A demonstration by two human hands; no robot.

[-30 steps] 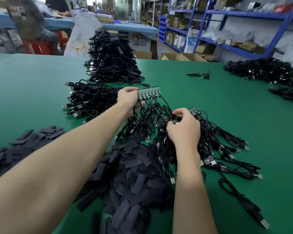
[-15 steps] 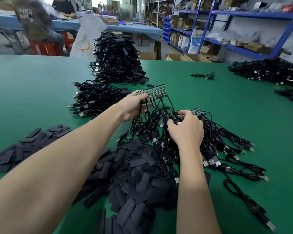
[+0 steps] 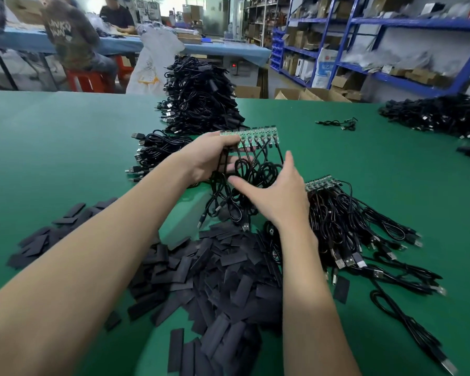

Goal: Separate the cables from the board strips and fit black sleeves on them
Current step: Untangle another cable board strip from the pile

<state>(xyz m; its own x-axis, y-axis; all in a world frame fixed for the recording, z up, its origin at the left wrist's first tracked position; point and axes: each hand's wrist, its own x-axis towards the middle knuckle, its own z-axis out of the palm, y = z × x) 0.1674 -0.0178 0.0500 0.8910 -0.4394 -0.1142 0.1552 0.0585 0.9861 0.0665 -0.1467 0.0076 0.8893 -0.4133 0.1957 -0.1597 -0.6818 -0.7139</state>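
Green matting covers the long workbench [image 3: 65,147], with blue shelving and seated workers behind. At its middle the left hand [image 3: 210,156] holds a board strip [image 3: 251,134] up off the mat, thumb and fingers curled round its left end, so that the cables [image 3: 251,172] soldered along its lower edge hang free in loops and can be reached one by one. The right hand [image 3: 278,196] is spread, fingers straight and thumb out, reaching in against those hanging loops, probably to gather or steady them; whether it quite touches them is hard to tell. A second strip [image 3: 320,183] lies just right of that hand, its cables fanned across the mat. The sleeves [image 3: 228,272] are heaped close in front of the person, within easy reach for fitting. Stacks of cable bundles [image 3: 201,101] are piled beyond the hands, seemingly finished work set clear.
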